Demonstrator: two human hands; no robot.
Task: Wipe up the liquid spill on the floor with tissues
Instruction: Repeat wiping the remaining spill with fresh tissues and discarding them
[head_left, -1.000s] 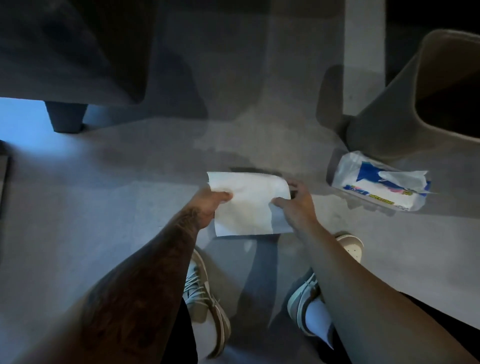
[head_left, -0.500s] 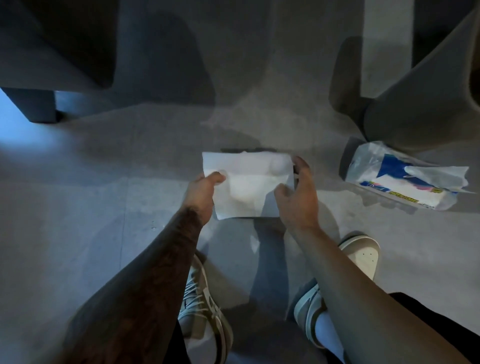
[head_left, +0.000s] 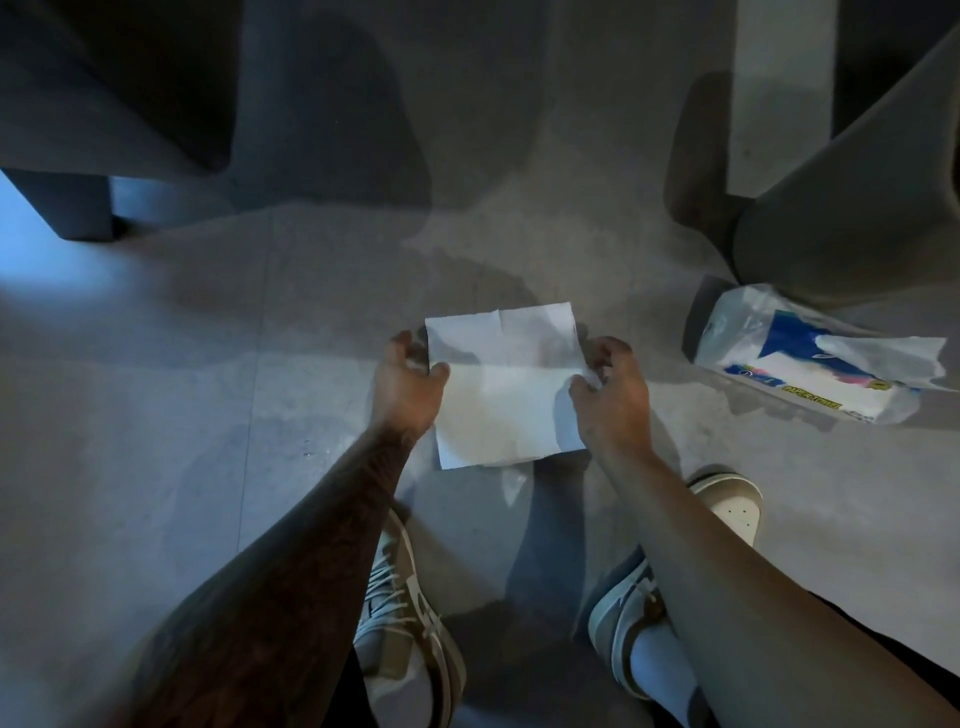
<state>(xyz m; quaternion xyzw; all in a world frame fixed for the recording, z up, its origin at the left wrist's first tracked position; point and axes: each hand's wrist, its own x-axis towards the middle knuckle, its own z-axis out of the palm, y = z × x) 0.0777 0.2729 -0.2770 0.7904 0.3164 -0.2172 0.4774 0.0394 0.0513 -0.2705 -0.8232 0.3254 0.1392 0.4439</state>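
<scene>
A white tissue (head_left: 501, 384) is spread flat between my hands, low over the grey tiled floor. My left hand (head_left: 405, 382) pinches its left edge between thumb and fingers. My right hand (head_left: 608, 389) pinches its right edge. A darker wet patch of spilled liquid (head_left: 467, 270) spreads on the floor just beyond and under the tissue. A small wet streak (head_left: 511, 486) shows near my feet. The tissue pack (head_left: 810, 364), blue and white plastic with a sheet sticking out, lies on the floor to the right.
A grey bin (head_left: 852, 208) stands at the right, behind the pack. A dark piece of furniture with a block leg (head_left: 67, 202) fills the upper left. My two sneakers (head_left: 410, 613) stand at the bottom, either side of a shadowed strip.
The tissue has been unfolded taller, its crease now showing across the middle. Both hands shifted their hold along its side edges. The camera has moved closer.
</scene>
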